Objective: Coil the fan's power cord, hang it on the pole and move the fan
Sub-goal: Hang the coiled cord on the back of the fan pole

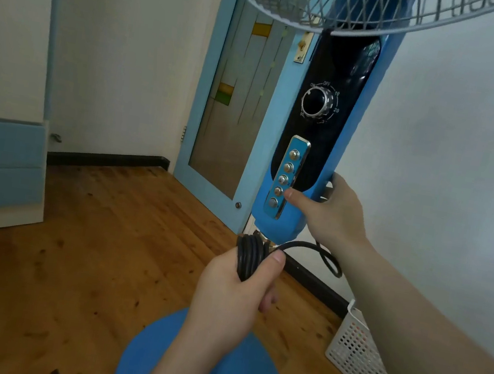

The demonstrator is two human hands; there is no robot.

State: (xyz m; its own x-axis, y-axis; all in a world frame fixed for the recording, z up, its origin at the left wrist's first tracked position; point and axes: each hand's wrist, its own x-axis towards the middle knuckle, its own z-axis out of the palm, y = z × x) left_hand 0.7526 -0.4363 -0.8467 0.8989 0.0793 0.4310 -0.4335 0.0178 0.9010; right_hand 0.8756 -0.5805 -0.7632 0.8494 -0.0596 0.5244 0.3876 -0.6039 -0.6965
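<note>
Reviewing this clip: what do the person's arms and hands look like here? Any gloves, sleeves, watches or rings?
Both arms are bare as far as the frame shows: no sleeves reach the forearms. The left hand and right hand wear no gloves. No watch, bracelet or ring shows on the visible wrists and fingers, and no markings are visible.

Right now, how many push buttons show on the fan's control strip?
5, in one column on the silver-edged strip: the top one, then, and the lowest. The right hand's thumb sits beside the fourth, hiding none.
</note>
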